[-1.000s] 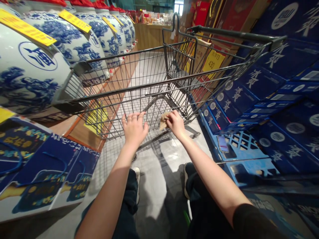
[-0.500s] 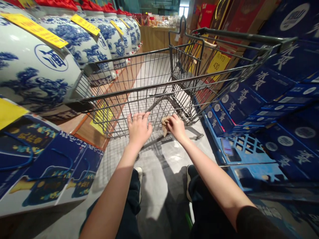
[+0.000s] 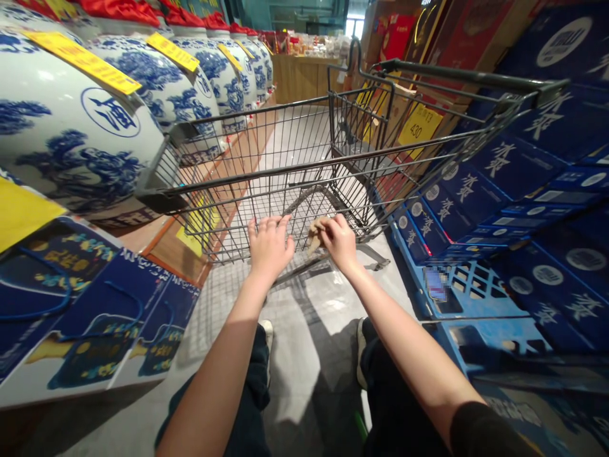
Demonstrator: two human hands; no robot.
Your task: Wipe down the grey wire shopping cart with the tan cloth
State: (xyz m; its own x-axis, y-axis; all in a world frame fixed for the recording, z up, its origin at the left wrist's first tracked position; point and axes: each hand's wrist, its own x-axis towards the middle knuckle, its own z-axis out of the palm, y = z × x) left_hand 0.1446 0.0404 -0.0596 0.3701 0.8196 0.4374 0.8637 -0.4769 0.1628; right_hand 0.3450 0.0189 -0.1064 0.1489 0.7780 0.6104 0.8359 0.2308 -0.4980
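1. Your left hand (image 3: 270, 249) is open, and the fingers lie on the wire basket of a shopping cart (image 3: 295, 168), at about 12 o'clock.
2. Your right hand (image 3: 339, 240) is closed and it grips a crumpled tan scrap (image 3: 316, 233), just at the thumb side, also near 12 o'clock.
3. Large blue-and-white porcelain jars (image 3: 71, 139) stand at 10 o'clock, and blue printed boxes (image 3: 523, 171) are stacked at 2 o'clock.

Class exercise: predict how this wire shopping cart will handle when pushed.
The wire shopping cart looks stiff and fairly light for its size, given its thin welded mesh. On the smooth, shiny floor it would probably roll easily.
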